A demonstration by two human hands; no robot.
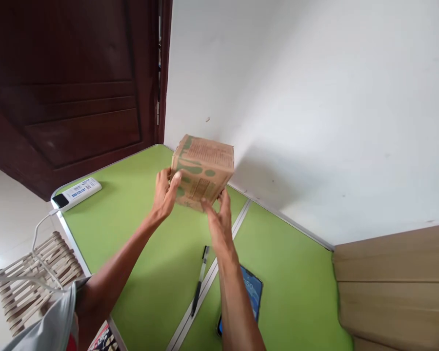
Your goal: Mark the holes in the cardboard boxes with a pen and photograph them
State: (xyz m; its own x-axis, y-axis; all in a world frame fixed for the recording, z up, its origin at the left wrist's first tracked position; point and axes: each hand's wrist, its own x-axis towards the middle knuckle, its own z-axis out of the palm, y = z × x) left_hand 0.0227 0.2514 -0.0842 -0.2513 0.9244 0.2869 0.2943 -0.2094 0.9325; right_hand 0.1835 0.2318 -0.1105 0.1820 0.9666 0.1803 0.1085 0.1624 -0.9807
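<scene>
Between my two hands is a brown cardboard box (205, 168) with green blotches and printed text, held tilted over the far part of the green table (146, 263). My left hand (164, 192) grips its left side, the thumb lying on the near face. At the lower right corner my right hand (219, 214) holds on, thumb on the near face and fingers partly hidden behind the box. Below the hands lies a black and clear pen (200, 282) beside the table's seam. A phone (252, 290) with a lit screen is partly covered by my right forearm.
A white device with a cable (81, 192) sits at the table's left corner. Behind the table stand a white wall (314, 97) and a dark wooden door (76, 78). A slatted wooden stool (36, 278) is at the left, large cardboard (395, 287) at the right.
</scene>
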